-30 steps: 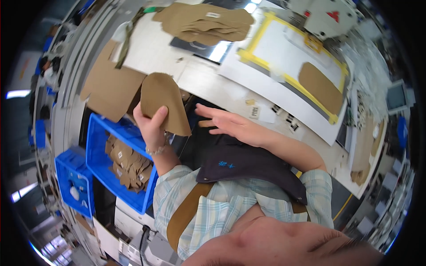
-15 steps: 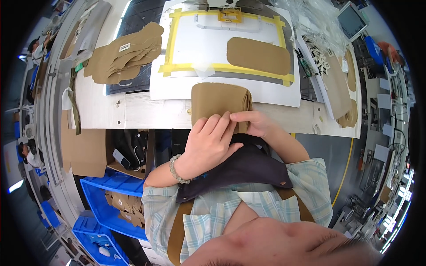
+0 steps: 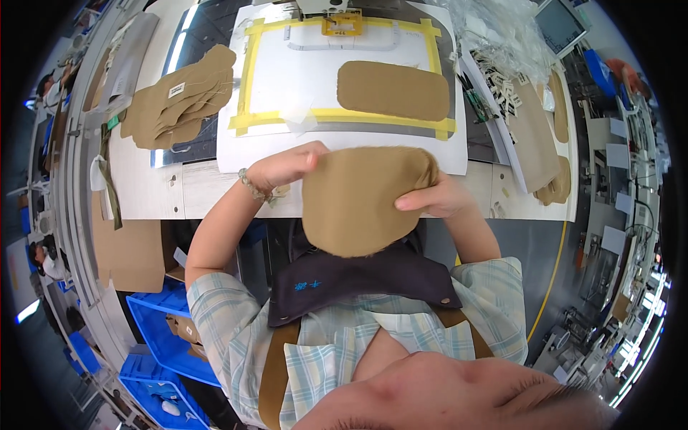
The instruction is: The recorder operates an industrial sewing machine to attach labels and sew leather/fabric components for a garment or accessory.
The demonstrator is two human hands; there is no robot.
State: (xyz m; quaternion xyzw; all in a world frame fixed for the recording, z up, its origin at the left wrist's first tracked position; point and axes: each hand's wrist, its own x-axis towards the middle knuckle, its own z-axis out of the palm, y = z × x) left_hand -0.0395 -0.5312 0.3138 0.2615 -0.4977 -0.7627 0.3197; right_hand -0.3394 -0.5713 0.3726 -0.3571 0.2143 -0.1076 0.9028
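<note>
A tan fabric piece with rounded corners, folded or layered at its right edge, is held up between my two hands at the table's front edge, above a dark apron. My left hand grips its upper left corner. My right hand pinches its right side, thumb lying on the face. Beyond it, a rounded tan panel lies inside a yellow-taped border on a white sheet, under part of a machine head.
Stacked tan pieces lie left on the white table. At right are a tray of labels, plastic bags and a monitor. Blue crates and cardboard are below left. Other people work at the far sides.
The tan piece has been opened out and lifted toward me. My left hand has moved from over the piece to its upper left corner, and my right hand slightly rightward.
</note>
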